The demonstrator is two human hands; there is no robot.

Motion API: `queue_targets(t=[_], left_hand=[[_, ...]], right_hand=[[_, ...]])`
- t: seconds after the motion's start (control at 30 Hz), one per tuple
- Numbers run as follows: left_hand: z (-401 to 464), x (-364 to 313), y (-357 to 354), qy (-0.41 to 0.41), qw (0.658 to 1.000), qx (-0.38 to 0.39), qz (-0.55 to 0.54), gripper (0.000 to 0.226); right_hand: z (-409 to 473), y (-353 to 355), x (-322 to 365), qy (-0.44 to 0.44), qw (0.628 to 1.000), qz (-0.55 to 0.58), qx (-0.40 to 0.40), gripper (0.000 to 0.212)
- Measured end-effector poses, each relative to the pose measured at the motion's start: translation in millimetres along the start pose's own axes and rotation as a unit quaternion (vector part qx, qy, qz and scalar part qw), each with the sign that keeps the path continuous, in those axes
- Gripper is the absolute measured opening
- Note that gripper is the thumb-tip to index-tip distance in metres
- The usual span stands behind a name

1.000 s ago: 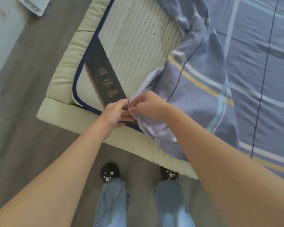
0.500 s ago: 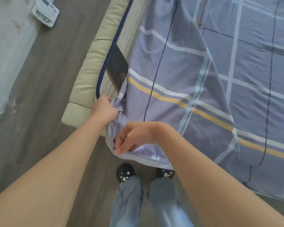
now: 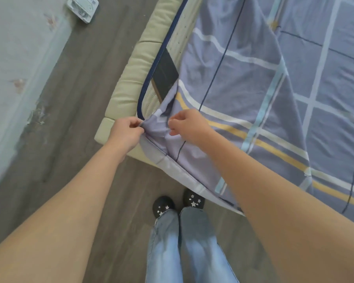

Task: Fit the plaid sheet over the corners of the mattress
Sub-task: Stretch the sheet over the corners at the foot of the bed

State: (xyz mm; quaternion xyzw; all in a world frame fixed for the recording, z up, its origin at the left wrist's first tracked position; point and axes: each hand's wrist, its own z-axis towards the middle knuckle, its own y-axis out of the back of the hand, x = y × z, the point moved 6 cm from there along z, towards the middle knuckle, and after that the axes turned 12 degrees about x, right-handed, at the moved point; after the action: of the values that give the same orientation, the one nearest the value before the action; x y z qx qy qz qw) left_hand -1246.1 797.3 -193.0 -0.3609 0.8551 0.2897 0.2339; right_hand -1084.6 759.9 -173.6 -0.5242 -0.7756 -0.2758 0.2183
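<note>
The lavender plaid sheet [image 3: 253,82], crossed by white, yellow and pale blue stripes, covers most of the mattress. A strip of the cream quilted mattress [image 3: 151,99] with navy piping and a black label [image 3: 165,72] still shows along its left edge. My left hand [image 3: 126,132] pinches the sheet's edge at the mattress's near left corner. My right hand [image 3: 187,126] grips a fold of the sheet just to the right of that corner, fingers curled into the cloth. The sheet's hem hangs down over the bed's front edge.
The mattress lies on a pale green padded bed frame [image 3: 135,68]. Grey wood floor [image 3: 74,82] runs to the left, with a pale wall [image 3: 10,58] beyond. A white packet [image 3: 82,7] lies on the floor at the top left. My feet in black slippers [image 3: 178,203] stand by the frame.
Both hands have pulled the sheet from the middle of the bare mattress out to its near left corner. The sheet now hides most of the cream top and the black label.
</note>
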Motion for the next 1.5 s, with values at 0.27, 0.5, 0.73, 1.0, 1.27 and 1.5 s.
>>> queue_targets(t=[0.27, 0.5, 0.73, 1.0, 1.27, 1.5], left_hand=[[-14.7, -13.1, -17.0, -0.014, 0.976, 0.179, -0.120, 0.023], [15.1, 0.1, 7.7, 0.026, 0.964, 0.140, -0.225, 0.028], [52.7, 26.5, 72.3, -0.002, 0.994, 0.002, -0.111, 0.033], [74.6, 113.9, 159.5, 0.055, 0.996, -0.064, -0.042, 0.034], [98.6, 150.5, 161.8, 0.056, 0.994, -0.073, 0.056, 0.038], [104.8, 164.7, 179.3, 0.084, 0.988, -0.096, 0.084, 0.021]], right_hand=[[20.1, 2.6, 24.8, -0.052, 0.995, -0.052, -0.065, 0.019], [25.1, -50.3, 55.8, 0.055, 0.984, -0.100, 0.134, 0.022], [48.6, -96.8, 63.7, 0.010, 0.990, -0.063, 0.127, 0.025], [83.4, -112.9, 70.2, -0.045, 0.998, 0.046, 0.023, 0.019], [104.8, -120.5, 47.6, -0.085, 0.996, 0.030, -0.003, 0.021], [110.6, -118.0, 13.7, -0.115, 0.992, 0.032, -0.035, 0.019]])
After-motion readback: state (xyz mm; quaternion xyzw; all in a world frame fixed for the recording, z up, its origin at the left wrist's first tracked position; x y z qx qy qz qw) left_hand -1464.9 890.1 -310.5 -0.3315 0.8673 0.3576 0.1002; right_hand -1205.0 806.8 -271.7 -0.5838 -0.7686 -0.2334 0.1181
